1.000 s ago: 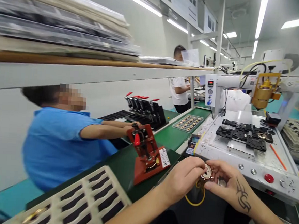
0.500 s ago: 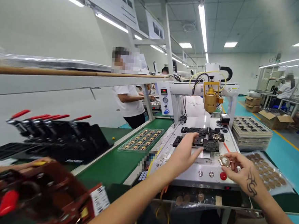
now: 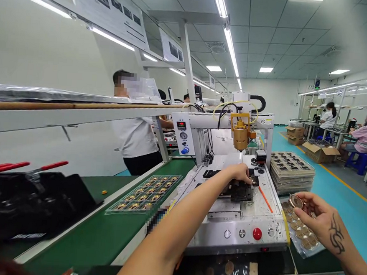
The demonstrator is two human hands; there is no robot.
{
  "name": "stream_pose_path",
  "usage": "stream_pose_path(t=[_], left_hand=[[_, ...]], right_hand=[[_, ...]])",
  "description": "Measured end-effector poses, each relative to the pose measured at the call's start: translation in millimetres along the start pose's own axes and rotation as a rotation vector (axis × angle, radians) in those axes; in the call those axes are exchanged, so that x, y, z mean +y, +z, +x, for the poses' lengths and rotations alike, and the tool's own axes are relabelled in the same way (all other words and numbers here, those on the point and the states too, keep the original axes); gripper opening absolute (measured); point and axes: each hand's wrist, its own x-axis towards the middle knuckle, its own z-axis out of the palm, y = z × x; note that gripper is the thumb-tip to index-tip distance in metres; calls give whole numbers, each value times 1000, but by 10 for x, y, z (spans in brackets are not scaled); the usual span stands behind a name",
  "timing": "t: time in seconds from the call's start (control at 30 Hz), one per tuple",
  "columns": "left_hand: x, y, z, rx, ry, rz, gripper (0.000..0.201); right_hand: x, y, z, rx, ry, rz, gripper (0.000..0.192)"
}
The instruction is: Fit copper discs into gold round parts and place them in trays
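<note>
My left hand (image 3: pixel 241 173) reaches over the black fixture (image 3: pixel 241 192) on the machine's white bed. Its fingers are bent down and closed at a small gold-rimmed watch case (image 3: pixel 252 180) in the fixture's right part; the fingertips partly hide it. In my right hand (image 3: pixel 316 211), a round rose-gold watch case (image 3: pixel 296 201) is pinched between thumb and fingers. That hand is off the machine's right side, above a clear tray of round brown discs (image 3: pixel 306 242).
A gold dispensing head (image 3: pixel 240 135) hangs just behind my left hand. An orange stick (image 3: pixel 265 199) lies on the bed, above the red button (image 3: pixel 257 233). Left is a clear tray of gold parts (image 3: pixel 145 193) on the green belt (image 3: pixel 101 228); stacked trays (image 3: pixel 291 172) stand right.
My left hand has gone from open over the fixture to closed at the watch case on its right. My right hand has moved right with its watch case. The view has shifted.
</note>
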Motion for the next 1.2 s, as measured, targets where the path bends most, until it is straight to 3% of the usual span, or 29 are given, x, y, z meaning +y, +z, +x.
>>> stream_pose_path(t=[0.1,0.2,0.4,0.57,0.7,0.87,1.03,1.13,1.2], left_hand=[[74,-2,-44,60,13,-52,28],[82,-24,-214,190,41,-148,28],[-72,-164,-843,414,110,-396,28],[-236,-154,-1523,479,127,-507,23],[-342,-93,-2008,498,123,-548,24],[-409,4,-2490,568,77,-528,25],[-279,110,-2669,636,94,-476,22],[-201,276,-2711,658,102,-513,21],[-222,469,-2807,676,73,-522,22]], right_hand=[[64,236,316,-24,-39,25,45],[132,581,728,-89,-77,9,47],[235,1151,1578,-357,-128,-147,26],[298,1277,1901,-616,-154,-271,23],[303,1291,1925,-697,-217,-333,24],[307,1354,1908,-603,-277,-426,22],[180,1391,1880,-461,-305,-475,21],[93,1285,1592,-304,-323,-442,24],[93,1136,1198,-170,-327,-409,37]])
